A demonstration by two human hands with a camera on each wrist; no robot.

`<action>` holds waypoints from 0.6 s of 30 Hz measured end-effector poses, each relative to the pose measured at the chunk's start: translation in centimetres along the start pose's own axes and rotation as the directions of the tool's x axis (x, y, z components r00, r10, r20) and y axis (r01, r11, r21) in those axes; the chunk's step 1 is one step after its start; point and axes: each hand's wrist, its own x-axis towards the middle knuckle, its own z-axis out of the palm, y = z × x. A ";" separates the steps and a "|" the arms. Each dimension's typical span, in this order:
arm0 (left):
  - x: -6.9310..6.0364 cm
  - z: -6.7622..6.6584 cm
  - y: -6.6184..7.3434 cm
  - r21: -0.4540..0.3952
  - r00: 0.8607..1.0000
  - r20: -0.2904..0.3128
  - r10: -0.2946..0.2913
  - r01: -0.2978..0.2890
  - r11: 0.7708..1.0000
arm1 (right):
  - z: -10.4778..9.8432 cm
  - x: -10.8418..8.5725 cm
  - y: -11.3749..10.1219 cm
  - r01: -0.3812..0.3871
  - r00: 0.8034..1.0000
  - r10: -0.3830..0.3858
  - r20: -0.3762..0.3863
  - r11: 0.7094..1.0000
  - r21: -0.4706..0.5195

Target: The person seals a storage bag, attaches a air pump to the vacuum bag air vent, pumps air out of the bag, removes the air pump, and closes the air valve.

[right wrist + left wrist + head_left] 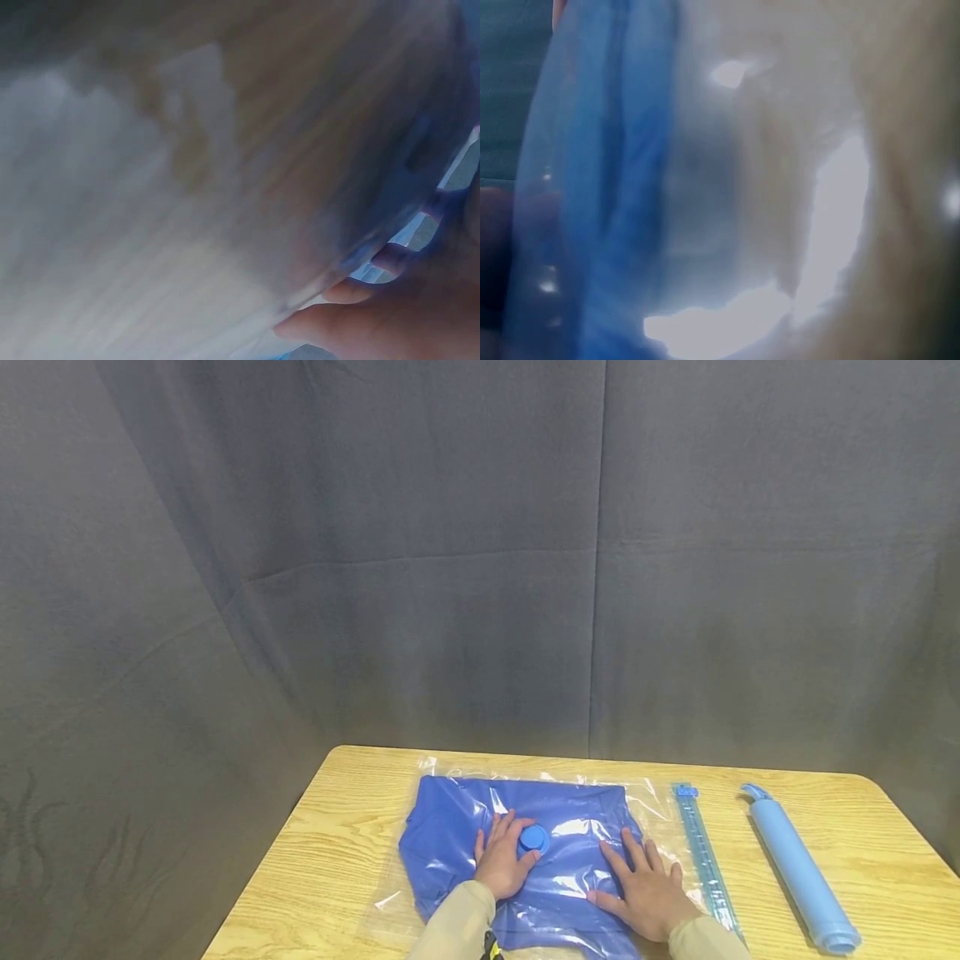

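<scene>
A clear plastic vacuum storage bag (658, 802) lies flat on the table with folded blue fabric (450, 806) inside. Near its middle sits a round blue valve cap (533, 837). My left hand (504, 862) rests on the bag just left of the cap, its thumb and index finger lying on either side of it. On the bag's right part, my right hand (651, 895) presses down with fingers spread. In the left wrist view the shiny plastic (705, 187) fills most of the picture. Right-hand fingers (337, 319) touch the plastic in the right wrist view.
Along the bag's right side runs a blue-green zip strip (705, 860) with a blue slider (686, 791) at its far end. Farther right, a light blue hand pump (802, 868) lies on the wooden table (300, 868). A grey curtain (450, 568) hangs behind.
</scene>
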 end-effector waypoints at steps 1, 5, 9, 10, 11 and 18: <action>0.0 0.0 0.0 -0.002 1.000 -0.004 0.003 -0.003 1.000 | 0.0 0.0 0.0 0.000 1.000 0.000 -0.002 1.000 -0.002; 0.0 0.1 -0.1 -0.004 1.000 -0.010 0.003 -0.003 1.000 | 0.0 0.0 -0.1 -0.001 1.000 0.001 -0.011 1.000 -0.009; 0.0 0.0 0.0 -0.019 1.000 -0.010 -0.006 0.005 1.000 | -0.1 -0.1 -0.2 0.001 1.000 -0.001 -0.015 1.000 -0.013; 0.0 0.0 0.0 -0.022 1.000 -0.009 -0.009 0.009 1.000 | -0.1 -0.1 -0.2 0.002 1.000 -0.002 -0.016 1.000 -0.014; 0.0 0.0 0.0 -0.025 1.000 -0.009 -0.011 0.011 1.000 | -0.2 -0.1 -0.2 0.003 1.000 -0.003 -0.017 1.000 -0.014; 0.1 0.0 0.1 -0.036 1.000 -0.011 -0.023 0.022 0.999 | -0.2 -0.2 -0.2 0.004 1.000 -0.004 -0.021 1.000 -0.002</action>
